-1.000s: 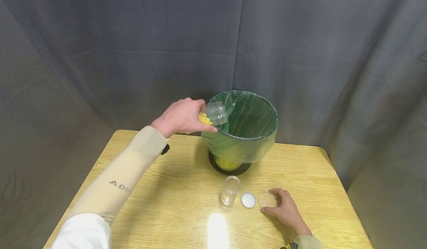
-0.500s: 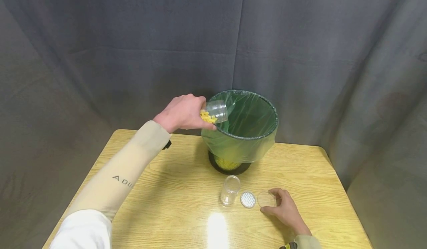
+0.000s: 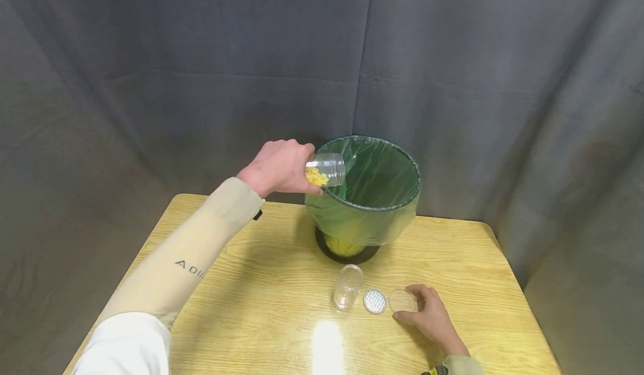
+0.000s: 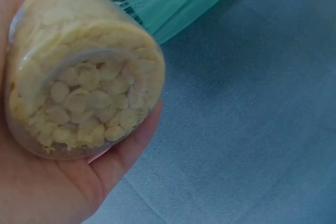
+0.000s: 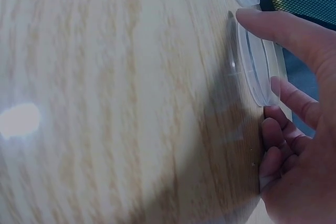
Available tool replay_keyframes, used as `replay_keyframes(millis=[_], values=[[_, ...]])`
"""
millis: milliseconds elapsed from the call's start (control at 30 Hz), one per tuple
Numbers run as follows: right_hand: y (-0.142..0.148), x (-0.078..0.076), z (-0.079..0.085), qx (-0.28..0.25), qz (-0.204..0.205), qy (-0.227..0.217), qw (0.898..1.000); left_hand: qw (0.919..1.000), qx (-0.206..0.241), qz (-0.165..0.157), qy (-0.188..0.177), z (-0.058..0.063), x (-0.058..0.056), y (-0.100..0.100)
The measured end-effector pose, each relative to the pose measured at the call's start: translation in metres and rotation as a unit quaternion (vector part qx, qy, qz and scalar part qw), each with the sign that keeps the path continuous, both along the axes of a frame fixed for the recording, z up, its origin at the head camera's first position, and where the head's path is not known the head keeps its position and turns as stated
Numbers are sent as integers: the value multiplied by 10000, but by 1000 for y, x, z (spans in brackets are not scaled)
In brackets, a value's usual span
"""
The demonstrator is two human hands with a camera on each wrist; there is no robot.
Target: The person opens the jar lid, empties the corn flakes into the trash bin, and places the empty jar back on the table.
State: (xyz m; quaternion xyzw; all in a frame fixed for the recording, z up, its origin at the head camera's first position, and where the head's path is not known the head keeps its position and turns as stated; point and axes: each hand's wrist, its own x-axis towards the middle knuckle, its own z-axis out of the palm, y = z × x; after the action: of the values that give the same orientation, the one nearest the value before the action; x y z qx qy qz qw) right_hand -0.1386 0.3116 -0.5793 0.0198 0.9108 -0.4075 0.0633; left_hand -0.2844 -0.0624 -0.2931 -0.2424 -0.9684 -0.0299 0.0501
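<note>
My left hand [image 3: 284, 168] grips a clear jar [image 3: 332, 166] of small yellow pieces [image 3: 316, 177]. The jar lies nearly on its side, mouth toward the right, over the left rim of a bin [image 3: 369, 209] lined with a green bag. In the left wrist view the round base of the jar [image 4: 84, 77] faces the camera, packed with flat pale pieces [image 4: 86, 98]. On the table, my right hand [image 3: 429, 318] pinches the edge of a clear round lid [image 3: 402, 300] between thumb and fingers. The right wrist view shows that lid [image 5: 254, 59] flat on the wood.
A second clear jar [image 3: 347, 287] stands in front of the bin. Beside it lies a round lid with a patterned white face [image 3: 374, 301]. The wooden table [image 3: 271, 319] backs onto grey curtains [image 3: 241, 45].
My left hand has risen slightly and shifted right, bringing the jar a little closer to level, and the yellow pieces show further along its side. My right hand stays at the clear lid.
</note>
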Motion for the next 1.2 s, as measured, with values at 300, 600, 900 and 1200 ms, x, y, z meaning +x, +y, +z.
replay_keyframes(millis=[300,600,900,1200], values=[[1,1,1,17,7,1,10000,9997,-145,-51,175,3,-1,3],[2,1,-1,21,4,-15,10000,9990,-307,-126,311,5,-2,6],[2,1,0,-8,-14,-21,10000,9979,-504,-141,385,5,-1,7],[1,2,1,-67,-2,-42,10000,9976,-497,-208,440,7,-1,7]])
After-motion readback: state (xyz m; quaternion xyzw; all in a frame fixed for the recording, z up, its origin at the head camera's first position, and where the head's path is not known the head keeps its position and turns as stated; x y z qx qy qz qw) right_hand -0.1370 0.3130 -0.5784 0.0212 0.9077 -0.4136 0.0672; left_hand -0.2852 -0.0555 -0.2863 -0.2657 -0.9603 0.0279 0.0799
